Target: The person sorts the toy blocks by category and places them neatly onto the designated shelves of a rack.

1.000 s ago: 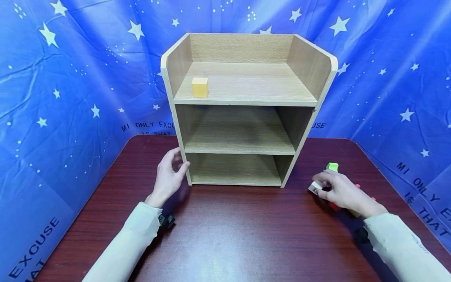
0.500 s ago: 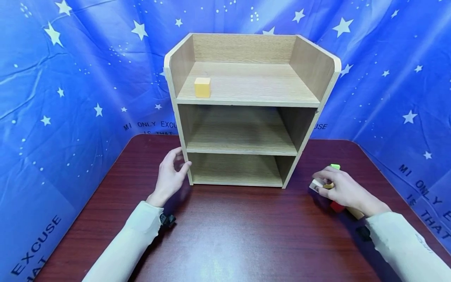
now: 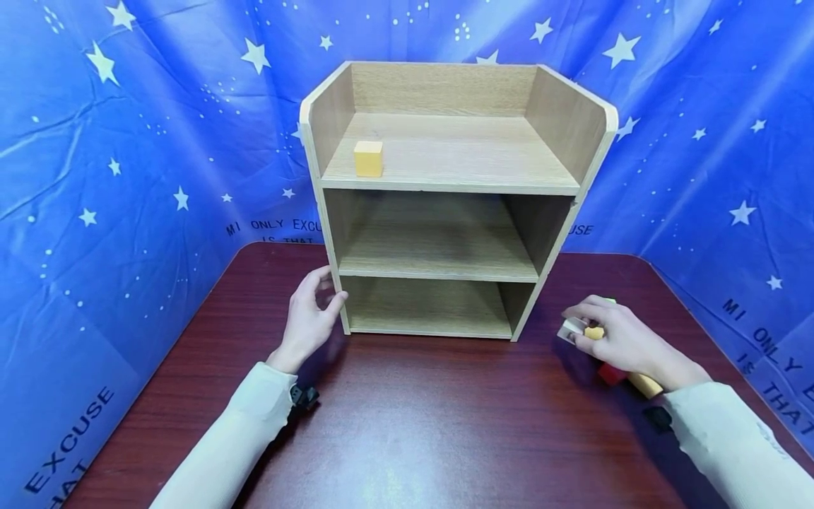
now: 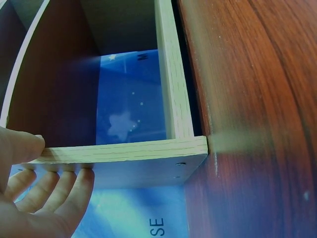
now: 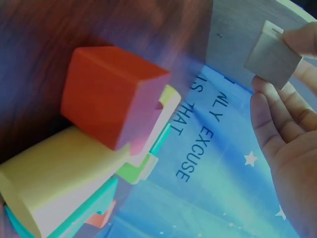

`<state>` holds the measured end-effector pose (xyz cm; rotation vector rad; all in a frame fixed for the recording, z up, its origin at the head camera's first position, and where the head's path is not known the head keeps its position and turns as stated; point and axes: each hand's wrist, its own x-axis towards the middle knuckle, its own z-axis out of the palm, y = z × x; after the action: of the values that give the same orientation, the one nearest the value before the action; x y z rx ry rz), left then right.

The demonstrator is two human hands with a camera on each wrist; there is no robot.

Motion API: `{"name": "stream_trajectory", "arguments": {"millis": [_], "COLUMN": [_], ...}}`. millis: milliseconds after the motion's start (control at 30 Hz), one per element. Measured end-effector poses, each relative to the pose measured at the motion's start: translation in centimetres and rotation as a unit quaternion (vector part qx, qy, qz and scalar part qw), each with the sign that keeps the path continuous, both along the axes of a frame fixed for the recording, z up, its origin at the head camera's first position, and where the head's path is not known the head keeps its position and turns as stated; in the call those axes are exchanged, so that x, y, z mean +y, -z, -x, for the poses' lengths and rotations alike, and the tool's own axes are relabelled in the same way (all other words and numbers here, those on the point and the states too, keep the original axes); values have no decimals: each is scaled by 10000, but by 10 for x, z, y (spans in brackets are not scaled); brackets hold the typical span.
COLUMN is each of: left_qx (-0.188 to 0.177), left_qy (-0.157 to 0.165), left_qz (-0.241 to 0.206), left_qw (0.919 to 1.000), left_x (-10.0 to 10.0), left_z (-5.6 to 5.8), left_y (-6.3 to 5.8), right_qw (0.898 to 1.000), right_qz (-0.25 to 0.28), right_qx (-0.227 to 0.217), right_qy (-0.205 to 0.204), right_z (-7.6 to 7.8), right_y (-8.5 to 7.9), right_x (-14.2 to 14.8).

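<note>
A small wooden shelf unit stands on the table, with a yellow cube near the left front of its top board. My left hand grips the front edge of the unit's left side panel. In the left wrist view the thumb lies on that edge and the fingertips press the outer face. At the right, my right hand pinches a pale wooden block between thumb and fingers. Below this hand lie a red cube and a yellow cylinder, partly hidden in the head view.
More blocks lie beside the cylinder, including a green piece and a turquoise piece. The dark red-brown table reaches back to a blue star-printed curtain behind and at both sides.
My right hand has shifted slightly with the pale block, and more of the yellow pieces and cylinder shows. The head view has drifted a little. The left hand keeps its place on the panel.
</note>
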<state>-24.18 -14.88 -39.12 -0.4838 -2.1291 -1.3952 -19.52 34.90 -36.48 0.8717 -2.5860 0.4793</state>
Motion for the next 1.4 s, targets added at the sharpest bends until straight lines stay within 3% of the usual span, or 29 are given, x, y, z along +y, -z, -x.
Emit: {"name": "stream_trajectory", "arguments": {"millis": [300, 600, 1167, 1267, 1400], "left_qx": [134, 28, 120, 137, 140], "left_qy": [-8, -31, -55, -45, -24], "left_qz": [18, 37, 44, 48, 90], "left_qw": [9999, 10000, 9999, 9999, 9999], "left_x": [6, 0, -1, 1, 7], "left_z": [-9, 2, 2, 0, -12], "left_y": [-11, 2, 2, -1, -16], "right_qw": [9997, 9990, 9964, 9955, 9946], "right_qz": [134, 331, 555, 575, 587], "right_qx": [176, 242, 326, 358, 380], "right_qy": [-42, -182, -549, -660, -771], "right_z": [-1, -2, -4, -4, -4], "right_y": [-4, -14, -30, -32, -35], "right_x": [-7, -15, -35, -38, -42]}}
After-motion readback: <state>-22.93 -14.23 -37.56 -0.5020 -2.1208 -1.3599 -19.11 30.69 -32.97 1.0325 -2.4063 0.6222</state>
